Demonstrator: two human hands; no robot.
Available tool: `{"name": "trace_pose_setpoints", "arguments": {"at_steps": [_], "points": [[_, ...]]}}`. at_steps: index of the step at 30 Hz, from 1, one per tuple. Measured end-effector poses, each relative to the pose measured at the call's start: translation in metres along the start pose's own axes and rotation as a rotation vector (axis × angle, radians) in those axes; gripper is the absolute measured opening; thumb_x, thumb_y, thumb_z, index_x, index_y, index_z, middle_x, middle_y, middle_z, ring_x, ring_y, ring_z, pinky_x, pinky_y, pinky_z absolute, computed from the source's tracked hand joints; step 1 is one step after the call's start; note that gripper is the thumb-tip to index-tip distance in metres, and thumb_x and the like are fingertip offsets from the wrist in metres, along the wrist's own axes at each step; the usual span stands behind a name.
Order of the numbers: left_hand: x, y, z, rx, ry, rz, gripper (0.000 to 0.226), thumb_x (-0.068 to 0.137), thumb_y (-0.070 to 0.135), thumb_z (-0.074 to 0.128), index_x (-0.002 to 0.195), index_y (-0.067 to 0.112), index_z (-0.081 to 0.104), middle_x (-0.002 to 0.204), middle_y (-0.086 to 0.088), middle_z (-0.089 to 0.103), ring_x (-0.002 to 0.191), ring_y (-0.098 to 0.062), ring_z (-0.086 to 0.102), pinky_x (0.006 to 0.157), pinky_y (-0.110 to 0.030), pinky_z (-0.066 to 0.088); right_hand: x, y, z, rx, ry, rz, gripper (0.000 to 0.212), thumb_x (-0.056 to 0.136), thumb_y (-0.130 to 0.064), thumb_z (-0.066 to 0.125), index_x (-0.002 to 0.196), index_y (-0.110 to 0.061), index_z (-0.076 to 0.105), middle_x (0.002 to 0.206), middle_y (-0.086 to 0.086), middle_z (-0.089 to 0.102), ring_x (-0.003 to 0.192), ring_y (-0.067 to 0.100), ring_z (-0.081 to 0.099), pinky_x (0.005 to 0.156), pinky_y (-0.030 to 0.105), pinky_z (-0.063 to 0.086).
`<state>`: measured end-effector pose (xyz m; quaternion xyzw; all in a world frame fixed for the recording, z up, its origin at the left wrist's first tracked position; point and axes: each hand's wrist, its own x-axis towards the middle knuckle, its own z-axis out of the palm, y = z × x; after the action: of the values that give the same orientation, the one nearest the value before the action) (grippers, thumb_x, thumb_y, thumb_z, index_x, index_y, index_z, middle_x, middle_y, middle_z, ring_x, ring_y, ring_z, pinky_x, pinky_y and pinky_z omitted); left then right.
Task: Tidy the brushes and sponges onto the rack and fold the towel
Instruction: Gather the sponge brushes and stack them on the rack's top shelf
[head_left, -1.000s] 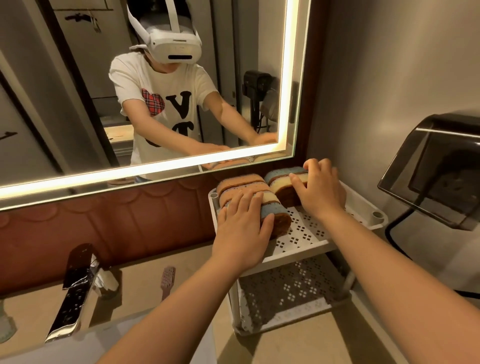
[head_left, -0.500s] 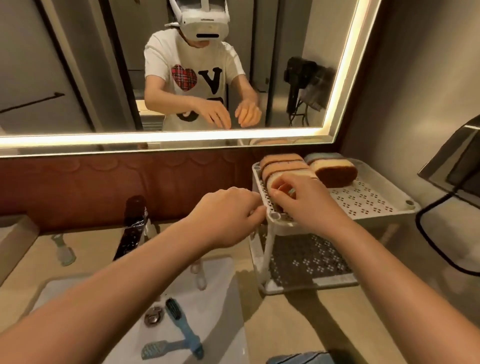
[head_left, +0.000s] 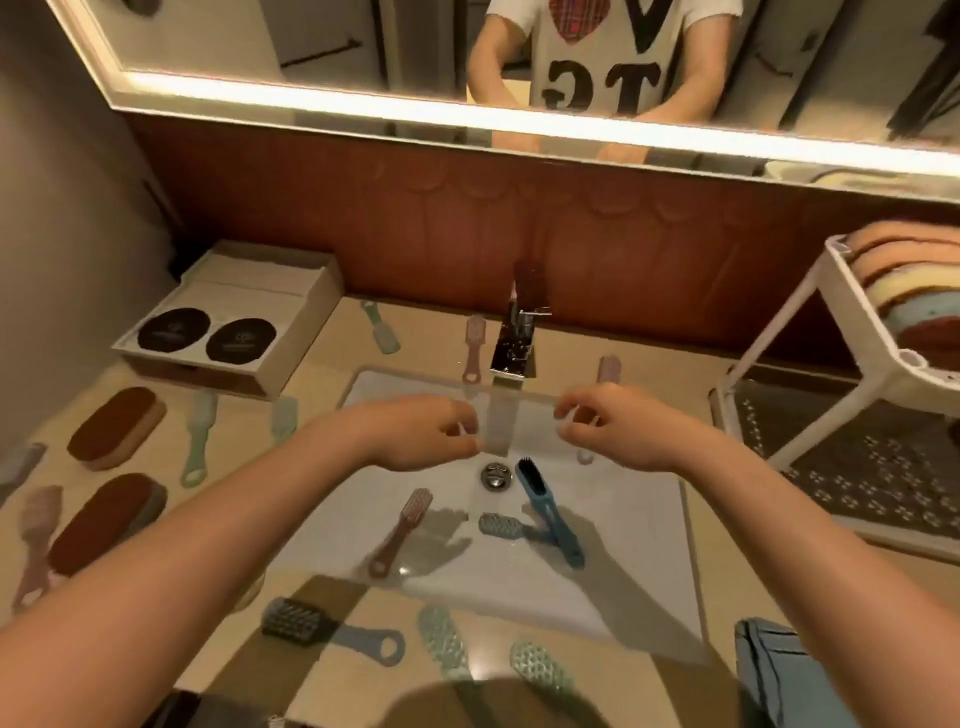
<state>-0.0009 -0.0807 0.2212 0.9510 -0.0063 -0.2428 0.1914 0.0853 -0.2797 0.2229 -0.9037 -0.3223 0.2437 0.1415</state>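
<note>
Over the sink basin (head_left: 623, 545) I have the left hand (head_left: 415, 434) and right hand (head_left: 618, 434) hovering, fingers loosely curled and, as far as the motion blur lets me judge, holding nothing. My worry is the blue brush (head_left: 550, 519), which lies across another brush head beside the drain (head_left: 495, 475): a hasty pinch could drag both or send one skidding on the porcelain. Two sponges (head_left: 117, 428) sit on the left counter, well apart from the rack (head_left: 906, 366), so carrying them across risks clipping the faucet (head_left: 519, 332).
</note>
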Motion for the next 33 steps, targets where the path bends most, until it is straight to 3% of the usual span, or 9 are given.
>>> {"name": "trace_pose_setpoints", "arguments": {"at_steps": [10, 17, 20, 23, 28, 33], "points": [[-0.087, -0.184, 0.051, -0.268, 0.143, -0.421, 0.046, 0.094, 0.044, 0.044, 0.133, 0.02, 0.043, 0.139, -0.005, 0.046, 0.123, -0.023, 0.046, 0.102, -0.037, 0.04, 0.077, -0.118, 0.112, -0.064, -0.258, -0.162, 0.034, 0.094, -0.036, 0.049, 0.124, -0.02, 0.054, 0.119, 0.005, 0.062, 0.103, 0.022, 0.058, 0.087, 0.033, 0.046], [-0.144, -0.274, 0.097, -0.148, 0.309, -0.642, 0.061, 0.089, 0.047, 0.05, 0.142, 0.022, 0.031, 0.151, -0.003, 0.027, 0.135, -0.026, 0.03, 0.106, -0.038, 0.028, 0.108, -0.192, 0.186, -0.168, -0.36, -0.33, 0.047, 0.09, -0.039, 0.053, 0.132, -0.021, 0.044, 0.13, 0.008, 0.052, 0.113, 0.026, 0.052, 0.094, 0.039, 0.044], [-0.155, -0.297, 0.106, -0.17, 0.433, -0.759, 0.08, 0.084, 0.052, 0.057, 0.146, 0.02, 0.02, 0.153, -0.003, 0.023, 0.139, -0.026, 0.023, 0.107, -0.04, 0.024, 0.114, -0.217, 0.211, -0.207, -0.354, -0.416, 0.06, 0.086, -0.04, 0.058, 0.138, -0.019, 0.036, 0.134, 0.01, 0.044, 0.122, 0.029, 0.042, 0.098, 0.042, 0.041], [-0.159, -0.315, 0.11, -0.227, 0.443, -0.836, 0.095, 0.077, 0.058, 0.062, 0.148, 0.017, 0.014, 0.155, -0.007, 0.021, 0.141, -0.028, 0.021, 0.108, -0.044, 0.024, 0.117, -0.235, 0.229, -0.251, -0.294, -0.521, 0.067, 0.081, -0.045, 0.064, 0.136, -0.019, 0.037, 0.131, 0.009, 0.044, 0.119, 0.028, 0.042, 0.095, 0.041, 0.042], [-0.151, -0.325, 0.117, -0.206, 0.391, -0.882, 0.097, 0.072, 0.064, 0.064, 0.144, 0.012, 0.024, 0.151, -0.012, 0.025, 0.138, -0.031, 0.025, 0.105, -0.045, 0.03, 0.12, -0.261, 0.255, -0.381, -0.235, -0.653, 0.075, 0.079, -0.043, 0.067, 0.139, -0.021, 0.028, 0.133, 0.01, 0.046, 0.117, 0.029, 0.045, 0.095, 0.04, 0.04], [-0.138, -0.329, 0.122, -0.145, 0.395, -0.94, 0.088, 0.066, 0.07, 0.062, 0.13, 0.012, 0.041, 0.135, -0.012, 0.046, 0.128, -0.033, 0.039, 0.099, -0.044, 0.032, 0.12, -0.278, 0.267, -0.469, -0.178, -0.69, 0.074, 0.082, -0.035, 0.068, 0.139, -0.02, 0.024, 0.125, 0.013, 0.051, 0.109, 0.032, 0.051, 0.089, 0.041, 0.043]]}}
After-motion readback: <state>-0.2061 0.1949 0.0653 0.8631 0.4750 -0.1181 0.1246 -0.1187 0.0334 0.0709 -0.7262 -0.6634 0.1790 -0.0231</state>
